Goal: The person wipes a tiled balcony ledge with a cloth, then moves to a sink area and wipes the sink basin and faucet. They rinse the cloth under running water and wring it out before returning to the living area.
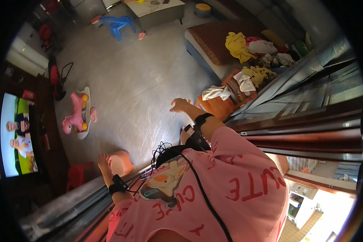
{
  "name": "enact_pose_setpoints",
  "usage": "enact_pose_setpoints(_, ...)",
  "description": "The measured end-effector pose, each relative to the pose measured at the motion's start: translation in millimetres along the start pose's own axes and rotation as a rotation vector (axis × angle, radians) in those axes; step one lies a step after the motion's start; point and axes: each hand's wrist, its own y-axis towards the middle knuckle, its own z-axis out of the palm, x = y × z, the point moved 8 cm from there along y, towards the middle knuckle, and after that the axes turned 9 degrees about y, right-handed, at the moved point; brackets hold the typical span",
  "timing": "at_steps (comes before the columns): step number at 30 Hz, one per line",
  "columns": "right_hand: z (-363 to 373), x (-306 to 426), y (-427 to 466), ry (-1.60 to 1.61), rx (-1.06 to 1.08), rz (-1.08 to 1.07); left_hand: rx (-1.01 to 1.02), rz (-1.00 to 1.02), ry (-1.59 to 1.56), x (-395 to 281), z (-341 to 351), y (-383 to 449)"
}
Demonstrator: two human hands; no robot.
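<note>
My left hand (104, 163) hangs at the lower left with its fingers apart, in front of or beside an orange plastic stool (121, 163); whether it touches the stool cannot be told. My right hand (181, 105) reaches out over the grey tiled floor with fingers spread and nothing in it. Just right of that hand stands an orange-brown wooden chair (219, 107) with a white cloth (216, 92) on it. Black straps with small devices and a cable are on my forearms. A pink shirt with red lettering fills the lower middle.
A pink ride-on toy (77, 110) stands at left near a lit television (18, 136). A red stool (78, 175) is below it. Farther off are a blue plastic chair (116, 25) and a table (155, 7). Plush toys (255, 75) lie beside grey curtains (293, 81) at right.
</note>
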Motion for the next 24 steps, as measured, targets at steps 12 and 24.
enact_pose_setpoints(12,-275,-369,-20,0.255,-0.855,1.001,0.02,-0.319,-0.119,-75,223,167)
enact_pose_setpoints(24,-308,-510,-40,0.379,-0.886,1.471,0.147,0.057,0.283,-269,450,216)
